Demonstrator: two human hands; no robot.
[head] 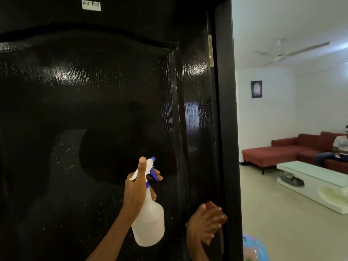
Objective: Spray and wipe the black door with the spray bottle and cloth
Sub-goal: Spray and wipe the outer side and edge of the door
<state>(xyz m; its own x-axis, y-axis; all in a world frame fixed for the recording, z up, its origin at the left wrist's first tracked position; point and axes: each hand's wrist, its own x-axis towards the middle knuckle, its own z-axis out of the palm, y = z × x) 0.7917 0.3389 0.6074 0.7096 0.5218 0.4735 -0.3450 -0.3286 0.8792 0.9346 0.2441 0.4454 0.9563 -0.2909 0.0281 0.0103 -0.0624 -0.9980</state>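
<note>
Where the black door (pixel 94 110) ends at its hinged edge, a dark frame post (pixel 227 129) runs the full height of the picture just right of centre, with a brass hinge (pixel 210 50) in the gap near the top. Right of the post the view opens onto a pale floor (pixel 273 213), a white low table (pixel 310 176), a red sofa (pixel 282 149) with a seated person (pixel 337 147) at the far right edge, and a ceiling fan (pixel 290 51) at upper right. A white label (pixel 91 5) sits at the upper left of the door; fine droplets speckle the lower panel.

Left hand (pixel 137 187), lower centre: forearm rising from the bottom edge, thumb extended upward along the sprayer head, fingers curled round the neck and blue trigger of the spray bottle (pixel 148 223), grip clamped on it. The translucent bottle hangs close before the door panel, nozzle pointing at it.

Right hand (pixel 203 223), lower right of centre: fingers extended and together, pressing a reddish-brown cloth (pixel 216 210) flat against the door's right stile beside the frame post, grip not curled.
</note>
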